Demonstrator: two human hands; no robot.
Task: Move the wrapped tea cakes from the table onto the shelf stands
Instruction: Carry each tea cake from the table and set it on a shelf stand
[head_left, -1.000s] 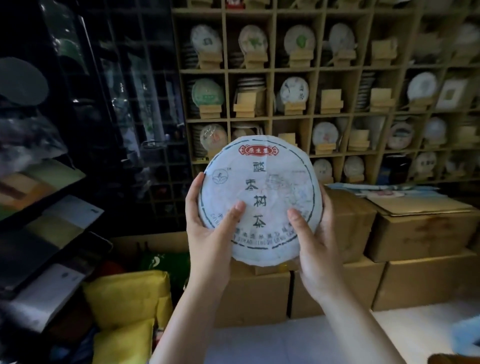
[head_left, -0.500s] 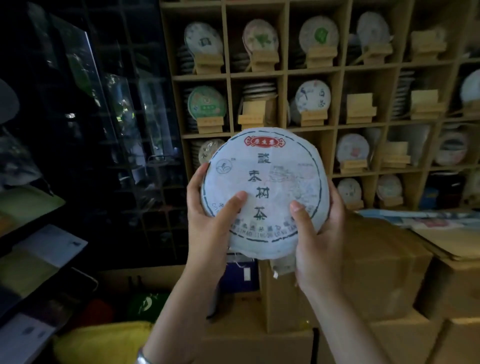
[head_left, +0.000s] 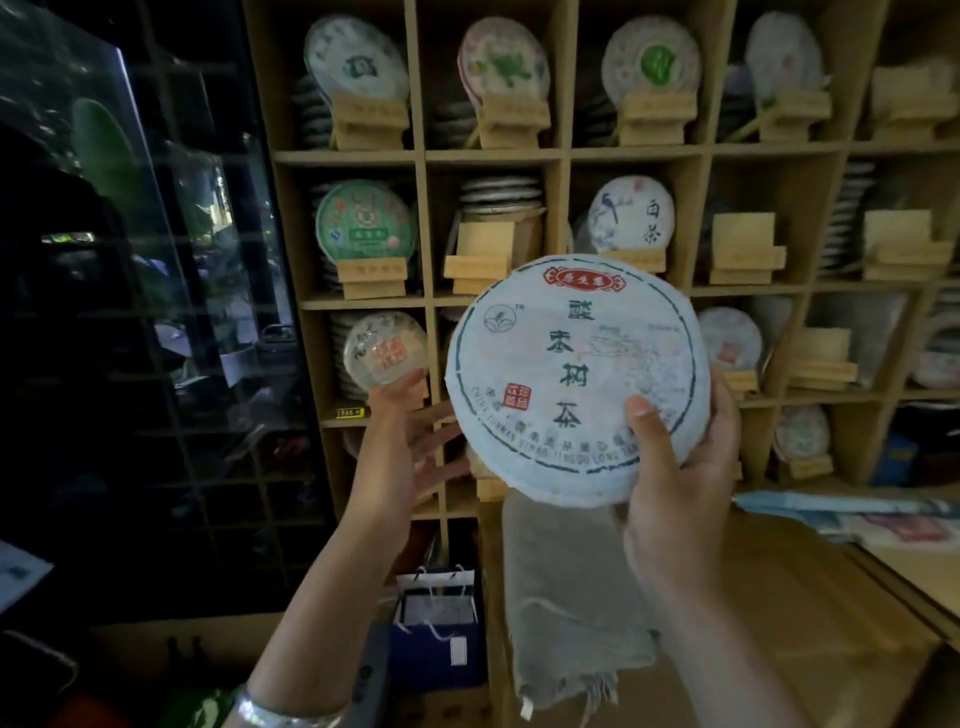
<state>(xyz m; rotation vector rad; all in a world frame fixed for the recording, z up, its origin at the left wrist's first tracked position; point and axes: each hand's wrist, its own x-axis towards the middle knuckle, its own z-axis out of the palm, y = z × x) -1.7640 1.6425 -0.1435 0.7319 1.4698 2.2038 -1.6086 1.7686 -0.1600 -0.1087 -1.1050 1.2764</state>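
Observation:
A round tea cake (head_left: 576, 374) in white paper with green characters and a red banner faces me, upright, close to the wooden shelf (head_left: 431, 156). My right hand (head_left: 675, 467) grips its lower right edge, thumb on the front. My left hand (head_left: 410, 447) is off the cake, just left of it, fingers spread and relaxed, holding nothing. An empty wooden stand (head_left: 483, 260) sits in the cell above the cake. Two more empty stands (head_left: 743, 249) (head_left: 904, 244) stand in the cells to the right.
Several wrapped cakes rest on stands in other cells, such as a green one (head_left: 366, 221) and a bird-printed one (head_left: 631, 213). A dark glass cabinet (head_left: 156, 260) stands at the left. Cardboard boxes (head_left: 779, 623), a grey cloth (head_left: 571, 597) and a blue bag (head_left: 439, 623) lie below.
I have moved closer to the shelf. My left hand has let go of the cake and opened beside it; my right hand alone holds the cake now.

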